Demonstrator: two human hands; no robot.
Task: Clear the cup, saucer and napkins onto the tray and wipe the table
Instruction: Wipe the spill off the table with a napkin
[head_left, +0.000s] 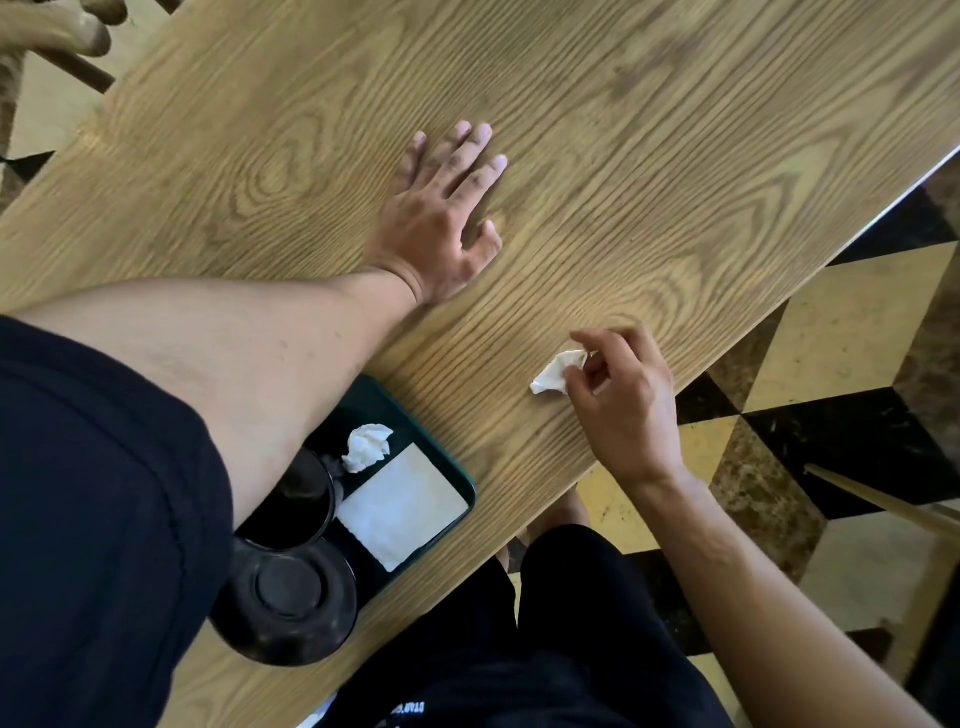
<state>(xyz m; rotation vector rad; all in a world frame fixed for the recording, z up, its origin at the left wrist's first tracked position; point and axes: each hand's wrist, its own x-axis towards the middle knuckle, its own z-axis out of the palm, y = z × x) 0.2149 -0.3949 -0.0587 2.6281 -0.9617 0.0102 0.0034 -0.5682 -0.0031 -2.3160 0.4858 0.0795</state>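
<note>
While the left hand (441, 218) lies flat on the table (675, 130), the right hand (623, 400) pinches a crumpled napkin (553, 373).

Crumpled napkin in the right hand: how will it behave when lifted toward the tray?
The crumpled napkin is probably very light: the right hand pinches it with fingertips alone. Its irregular creases suggest soft paper that will likely squash further in the grip rather than slip. Dropped on the tray, it should stay put like the other wad, not roll.
</note>
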